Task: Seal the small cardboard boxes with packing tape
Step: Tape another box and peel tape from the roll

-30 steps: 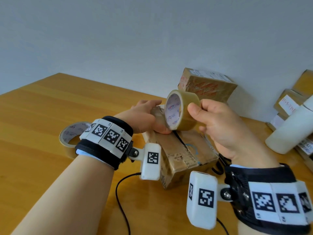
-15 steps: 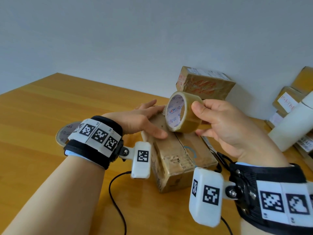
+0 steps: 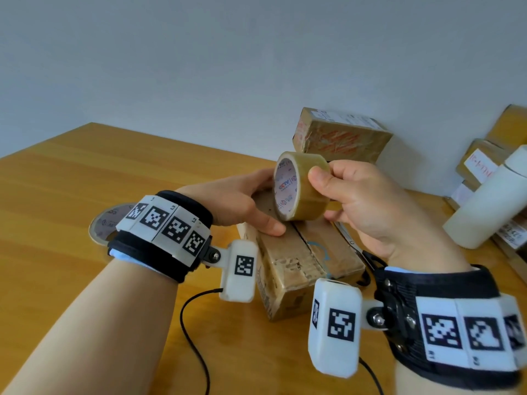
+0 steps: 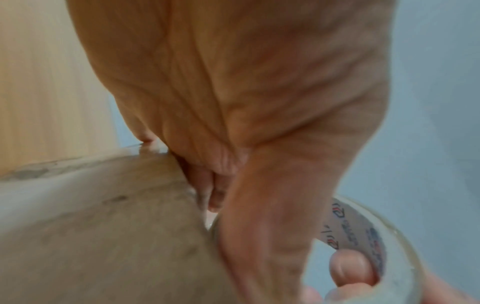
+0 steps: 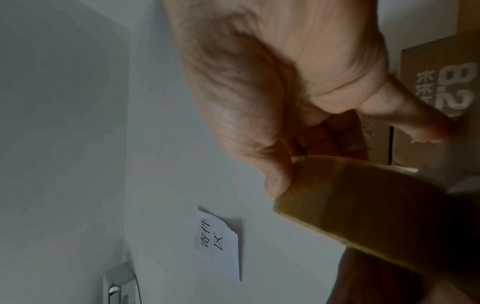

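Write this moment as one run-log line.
left hand: flat on small brown cardboard box | right hand: holds brown packing tape roll over box | seam: untaped

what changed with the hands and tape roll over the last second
The left hand went from curled at the tape roll to lying flat on the cardboard box, fingers out, thumb pressing its top. The right hand lifted the roll slightly clear of the box and kept its grip on it. The box, the second tape roll on the table and the boxes by the wall stayed put.
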Available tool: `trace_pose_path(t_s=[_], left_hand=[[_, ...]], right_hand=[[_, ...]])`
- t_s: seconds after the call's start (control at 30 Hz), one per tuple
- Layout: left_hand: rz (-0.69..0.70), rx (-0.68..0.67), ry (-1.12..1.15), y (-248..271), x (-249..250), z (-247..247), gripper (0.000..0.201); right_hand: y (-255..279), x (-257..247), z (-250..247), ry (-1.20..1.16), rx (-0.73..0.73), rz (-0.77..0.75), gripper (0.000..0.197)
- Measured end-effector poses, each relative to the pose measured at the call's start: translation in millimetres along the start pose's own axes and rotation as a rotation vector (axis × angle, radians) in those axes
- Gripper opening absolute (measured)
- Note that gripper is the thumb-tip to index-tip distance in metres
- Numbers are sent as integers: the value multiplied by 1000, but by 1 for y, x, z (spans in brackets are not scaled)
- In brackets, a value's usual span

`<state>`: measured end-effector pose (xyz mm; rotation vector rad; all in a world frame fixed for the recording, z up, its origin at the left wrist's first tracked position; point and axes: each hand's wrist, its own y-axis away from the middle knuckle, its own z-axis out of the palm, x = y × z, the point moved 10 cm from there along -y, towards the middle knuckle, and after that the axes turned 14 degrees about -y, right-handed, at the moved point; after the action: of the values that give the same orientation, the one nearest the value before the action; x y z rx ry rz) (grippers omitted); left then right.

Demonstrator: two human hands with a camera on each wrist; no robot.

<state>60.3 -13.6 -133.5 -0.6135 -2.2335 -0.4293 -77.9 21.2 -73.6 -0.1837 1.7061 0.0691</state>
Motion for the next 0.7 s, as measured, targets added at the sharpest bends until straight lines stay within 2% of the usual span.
trace_pose_path(t_s=[0.07, 0.3, 0.4, 0.5, 0.53, 0.63, 0.7], left_hand=[[-10, 29, 13, -2, -1, -3, 94], [-41, 53, 12, -2, -6, -6, 78], [-31, 46, -41, -1, -2, -5, 71], [-15, 46, -92, 1, 1, -8, 60], [-20, 45, -131, 1, -1, -8, 65], [-59, 45, -314, -4, -13, -10, 103], [-53, 22, -403, -6, -15, -7, 119]], right_hand=[[-2, -2, 0, -11, 29, -46, 50], [-5, 4, -2, 9, 42, -42, 27], [-3, -1, -1, 45, 35, -27, 28], [1, -5, -8, 40, 49, 3, 41], [3, -6, -11, 35, 51, 17, 43], [7, -6, -16, 20, 24, 61, 36], [8, -5, -15, 13, 3, 71, 36]])
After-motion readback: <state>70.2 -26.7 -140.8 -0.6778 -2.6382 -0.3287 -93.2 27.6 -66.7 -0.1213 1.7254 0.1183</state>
